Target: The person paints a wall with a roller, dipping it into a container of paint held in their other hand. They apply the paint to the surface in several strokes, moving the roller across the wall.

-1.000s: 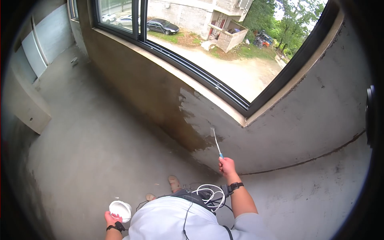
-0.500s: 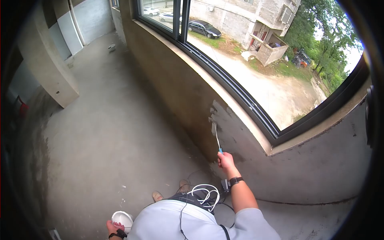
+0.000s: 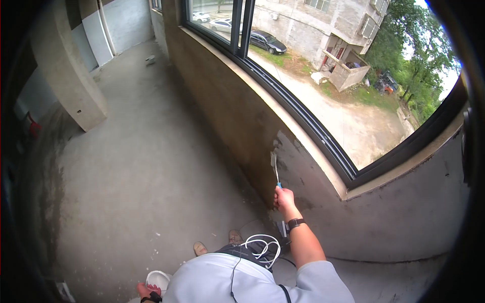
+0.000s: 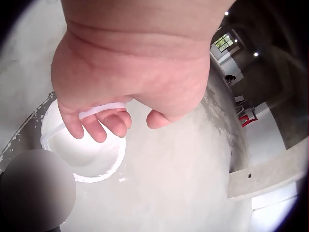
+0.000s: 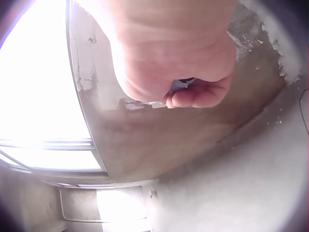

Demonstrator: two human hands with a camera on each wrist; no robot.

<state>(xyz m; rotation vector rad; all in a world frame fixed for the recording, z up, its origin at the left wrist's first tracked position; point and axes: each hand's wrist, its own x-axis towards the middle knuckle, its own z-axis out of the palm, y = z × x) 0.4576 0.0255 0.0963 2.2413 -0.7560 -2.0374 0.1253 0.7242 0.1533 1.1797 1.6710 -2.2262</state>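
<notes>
My right hand (image 3: 284, 199) grips the blue handle of a small paint roller (image 3: 277, 174), arm stretched forward. The roller's pale head lies against the wall (image 3: 293, 160) below the window, at the border between brown bare plaster and a grey coated patch. In the right wrist view the fingers of this hand (image 5: 174, 53) are curled, and the palm hides most of the handle. Low at my left side, my left hand (image 3: 149, 291) holds a white bucket (image 3: 158, 279) by its bail. The left wrist view shows fingers hooked round the white bail (image 4: 104, 109), with whitish material inside the bucket.
A dark-framed window (image 3: 303, 123) with a pale sill (image 3: 283, 118) runs above the wall. A concrete column (image 3: 76, 86) stands at the left. White cable loops (image 3: 262, 247) hang at my waist. Pale specks dot the concrete floor (image 3: 151, 177) near my shoes (image 3: 200, 248).
The roller has moved up and left along the wall onto the border of the brown plaster. The head view has swung left; the left hand still holds the bucket.
</notes>
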